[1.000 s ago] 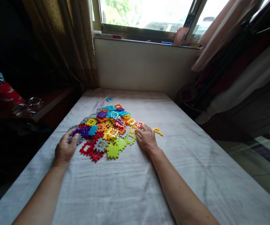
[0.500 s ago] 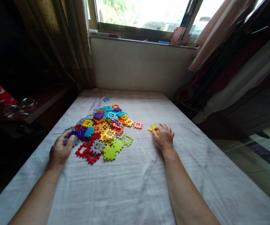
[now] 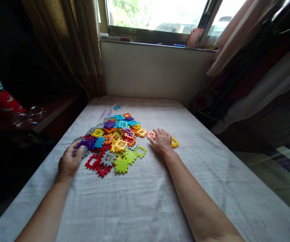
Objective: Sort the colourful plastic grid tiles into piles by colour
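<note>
Now the right hand has moved beside the pink piece.

"What's at the left edge of the frame?"
"A pair of glasses on a brown stand, beside a red patterned item."
"And along the top?"
"A window, with a pink container near the right end of its sill. A curtain hangs at upper left."
"Upper right?"
"Hanging clothes, one pink, one white; tiled floor at lower right."
</note>
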Demonstrator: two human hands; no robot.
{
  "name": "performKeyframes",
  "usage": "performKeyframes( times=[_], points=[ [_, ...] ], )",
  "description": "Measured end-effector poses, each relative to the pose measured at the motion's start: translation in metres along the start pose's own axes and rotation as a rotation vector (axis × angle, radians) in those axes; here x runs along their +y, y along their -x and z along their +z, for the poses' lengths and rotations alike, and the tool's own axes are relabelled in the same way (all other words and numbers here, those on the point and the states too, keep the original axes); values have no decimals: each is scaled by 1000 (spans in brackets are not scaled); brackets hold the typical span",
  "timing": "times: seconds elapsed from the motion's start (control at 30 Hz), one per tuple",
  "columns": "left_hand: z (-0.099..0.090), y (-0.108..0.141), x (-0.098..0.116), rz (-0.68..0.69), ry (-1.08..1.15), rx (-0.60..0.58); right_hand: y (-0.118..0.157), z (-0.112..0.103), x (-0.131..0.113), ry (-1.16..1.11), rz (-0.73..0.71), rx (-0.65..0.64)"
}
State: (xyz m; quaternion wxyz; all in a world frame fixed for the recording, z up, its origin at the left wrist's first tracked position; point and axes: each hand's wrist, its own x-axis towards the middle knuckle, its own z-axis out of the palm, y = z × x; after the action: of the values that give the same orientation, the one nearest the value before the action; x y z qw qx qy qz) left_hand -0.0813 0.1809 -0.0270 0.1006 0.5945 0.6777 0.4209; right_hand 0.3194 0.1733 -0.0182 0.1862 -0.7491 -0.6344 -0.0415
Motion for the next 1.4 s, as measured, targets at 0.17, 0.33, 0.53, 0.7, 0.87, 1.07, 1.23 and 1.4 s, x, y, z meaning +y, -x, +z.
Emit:
performKeyframes(
  times=[0.17, 0.33, 0.53, 0.7, 0.87, 1.07, 1.23, 1.4],
  points=[
    [4, -1, -8, 44, 13, 25, 6, 5, -19, 3, -27, -87],
    [7, -1, -10, 59, 24, 31, 35, 2, -32, -39, -23, -13],
    [5, 0, -4, 26, 43, 13, 54, -4, -60, -148, -112, -65],
    [4, 1, -1, 30, 46, 1, 63, -6, -75, -285, -224, -104],
    [3, 1, 0, 28, 30, -19, 63, -5, -88, -349, -307, -54],
    [3, 1, 3, 10, 43, -24, 47, -1, -113, -289, -290, -72],
    [4, 1, 4, 12, 45, -9, 46, 5, -122, -286, -240, -95],
    [3, 1, 3, 3, 36, -26, 47, 11, -112, -367, -166, -78]
  ],
)
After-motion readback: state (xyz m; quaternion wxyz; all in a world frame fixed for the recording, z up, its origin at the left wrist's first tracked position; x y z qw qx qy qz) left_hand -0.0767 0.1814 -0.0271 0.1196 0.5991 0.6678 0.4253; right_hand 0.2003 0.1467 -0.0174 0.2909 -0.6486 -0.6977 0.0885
